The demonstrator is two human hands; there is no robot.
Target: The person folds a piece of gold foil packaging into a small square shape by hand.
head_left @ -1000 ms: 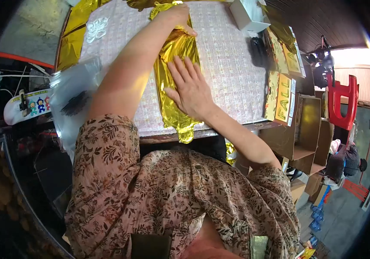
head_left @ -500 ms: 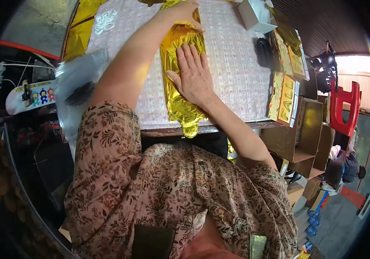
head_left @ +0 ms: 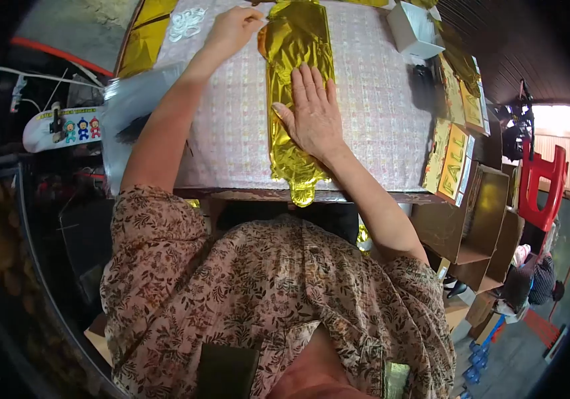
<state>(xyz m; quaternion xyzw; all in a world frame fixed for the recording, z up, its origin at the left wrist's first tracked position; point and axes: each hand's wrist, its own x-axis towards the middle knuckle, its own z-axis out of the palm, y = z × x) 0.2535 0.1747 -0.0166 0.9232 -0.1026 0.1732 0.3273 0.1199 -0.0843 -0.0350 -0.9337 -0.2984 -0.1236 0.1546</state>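
Note:
A flat, folded gold foil balloon lies lengthwise on the cloth-covered table, its narrow tab hanging over the front edge. My right hand rests palm down on its middle, fingers stretched out and thumb apart. Left of the foil's upper part is my left hand, its fingers pinched together. A small pale tip shows at those fingertips, too small to name. Near that hand lies a bundle of white loops.
A white box stands at the back right, with printed "FALL" cards along the right edge. Clear plastic bags overhang the left edge. Cardboard boxes and a red stool are to the right.
My left hand has moved from the foil's top leftward, off the foil. The upper foil now lies flatter and wider. My right hand stays pressed on it.

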